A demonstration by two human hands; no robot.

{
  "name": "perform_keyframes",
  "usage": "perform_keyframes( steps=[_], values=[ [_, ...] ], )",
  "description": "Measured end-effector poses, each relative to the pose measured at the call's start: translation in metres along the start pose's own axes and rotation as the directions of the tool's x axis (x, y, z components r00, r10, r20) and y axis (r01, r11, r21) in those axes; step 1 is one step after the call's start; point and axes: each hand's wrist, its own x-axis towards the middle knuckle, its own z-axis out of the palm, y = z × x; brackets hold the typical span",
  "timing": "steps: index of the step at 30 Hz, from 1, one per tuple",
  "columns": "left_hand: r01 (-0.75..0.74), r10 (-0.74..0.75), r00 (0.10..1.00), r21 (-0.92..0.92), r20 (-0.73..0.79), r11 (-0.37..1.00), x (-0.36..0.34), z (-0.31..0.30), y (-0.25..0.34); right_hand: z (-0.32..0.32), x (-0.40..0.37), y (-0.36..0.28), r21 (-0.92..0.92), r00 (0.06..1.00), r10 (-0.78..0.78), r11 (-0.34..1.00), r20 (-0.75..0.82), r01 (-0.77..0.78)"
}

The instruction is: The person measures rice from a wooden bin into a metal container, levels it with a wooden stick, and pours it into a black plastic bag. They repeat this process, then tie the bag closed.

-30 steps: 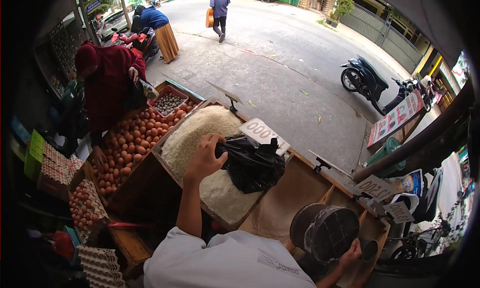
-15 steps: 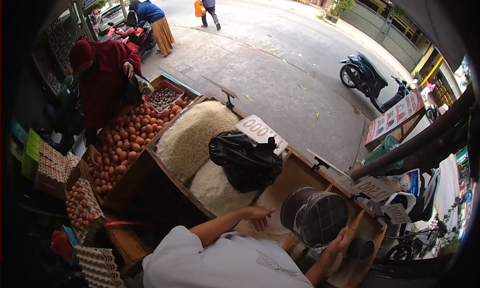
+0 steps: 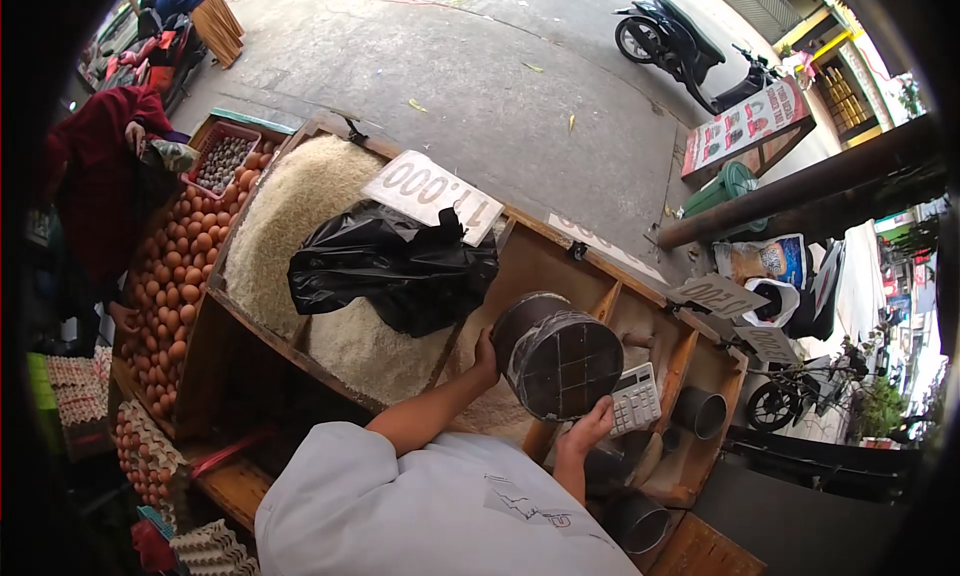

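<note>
My left hand (image 3: 485, 363) is pressed to the left side of a dark round metal bucket (image 3: 540, 326), its fingers curled around behind the wall and partly hidden. The bucket lies tilted over the rice bin, its taped round end facing me. At its lower right edge my right hand (image 3: 590, 428) is closed, with the thumb along the corner of a white calculator (image 3: 637, 401); the other fingers are hidden. A crumpled black plastic bag (image 3: 395, 266) sits on white rice (image 3: 385, 351) to the left, beneath a price sign (image 3: 430, 191).
Brown eggs (image 3: 178, 291) fill the bin at left, where a person in dark red (image 3: 95, 176) reaches in. Metal cups (image 3: 700, 413) stand in the right compartments. A wooden partition (image 3: 607, 301) divides the bins. A pole (image 3: 800, 194) slants across the right, and a motorbike (image 3: 690, 51) stands on the street.
My view has turned rightward. My left hand, spread over the rice before, has come against the bucket's side. The calculator has come into sight beside my right hand.
</note>
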Motion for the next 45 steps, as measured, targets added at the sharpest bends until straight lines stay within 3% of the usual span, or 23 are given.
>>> perform_keyframes(
  steps=[2,5,7,9,11,12,14,15,17,20,21,24,26,27,29,31,33,39,45],
  values=[
    [0.0,0.0,1.0,-0.032,0.021,0.999,0.032,-0.01,0.0,0.007,0.003,0.017,0.01,0.999,0.028,1.0,-0.02,-0.028],
    [-0.135,0.134,0.991,0.048,0.023,0.99,0.049,-0.007,0.008,0.008,0.023,0.035,-0.026,0.997,0.065,0.998,0.031,-0.064],
    [-0.065,0.085,0.988,0.152,-0.129,0.986,0.04,0.02,0.016,0.016,0.039,0.03,-0.133,0.992,0.062,0.99,0.109,-0.047],
    [-0.111,0.154,0.961,0.191,-0.229,0.975,0.064,0.025,0.01,0.026,0.054,0.015,-0.129,0.977,0.051,0.991,0.206,-0.025],
    [-0.073,0.072,0.997,-0.049,-0.022,0.996,0.124,0.003,-0.009,0.031,0.077,0.014,-0.33,0.951,0.058,0.943,0.304,0.048],
    [-0.129,0.129,0.991,-0.007,-0.044,0.992,0.126,0.005,-0.009,0.041,0.082,0.012,-0.319,0.94,0.039,0.945,0.339,0.076],
    [-0.234,0.247,0.963,0.123,-0.111,0.965,0.122,0.015,-0.001,0.054,0.075,0.009,-0.6,0.917,-0.242,0.698,0.317,0.392],
    [-0.273,0.297,0.946,0.169,-0.133,0.947,0.121,0.018,0.002,0.062,0.078,0.013,-0.593,0.91,-0.243,0.697,0.335,0.404],
    [-0.335,0.382,0.91,0.258,-0.161,0.906,0.122,0.021,0.004,0.073,0.079,0.016,-0.599,0.791,-0.417,0.517,0.447,0.611],
    [-0.408,0.498,0.847,0.375,-0.184,0.832,0.123,0.024,0.006,0.098,0.069,0.005,-0.571,0.756,-0.355,0.502,0.549,0.65],
    [-0.427,0.531,0.826,0.407,-0.188,0.808,0.124,0.025,0.005,0.104,0.067,0.009,-0.649,0.781,-0.302,0.438,0.546,0.623],
    [-0.482,0.634,0.749,0.498,-0.194,0.721,0.126,0.027,0.006,0.116,0.064,0.022,-0.714,0.807,-0.332,0.379,0.488,0.588],
    [-0.505,0.679,0.71,0.538,-0.185,0.675,0.129,0.028,0.008,0.111,0.063,0.027,-0.698,0.805,-0.346,0.404,0.483,0.592],
    [-0.504,0.68,0.709,0.541,-0.186,0.673,0.127,0.029,0.011,0.109,0.059,0.025,-0.681,0.802,-0.355,0.426,0.48,0.596],
    [-0.397,0.427,0.904,0.355,-0.008,0.846,0.126,0.026,0.019,0.11,0.048,0.016,-0.684,0.794,-0.365,0.407,0.485,0.605],
    [-0.4,0.442,0.895,0.343,-0.053,0.85,0.128,0.031,0.014,0.115,0.044,0.015,-0.69,0.786,-0.377,0.383,0.49,0.614],
    [-0.408,0.463,0.879,0.321,-0.117,0.855,0.13,0.032,0.008,0.124,0.046,0.021,-0.736,0.767,-0.382,0.259,0.516,0.625],
    [-0.335,0.424,0.887,0.379,-0.181,0.863,0.117,0.03,0.009,0.143,0.055,0.011,-0.737,0.78,-0.348,0.278,0.52,0.616],
    [-0.129,0.368,0.898,0.655,-0.242,0.745,0.066,0.019,0.018,0.142,0.077,0.023,-0.72,0.756,-0.375,0.265,0.536,0.642]
  ],
)
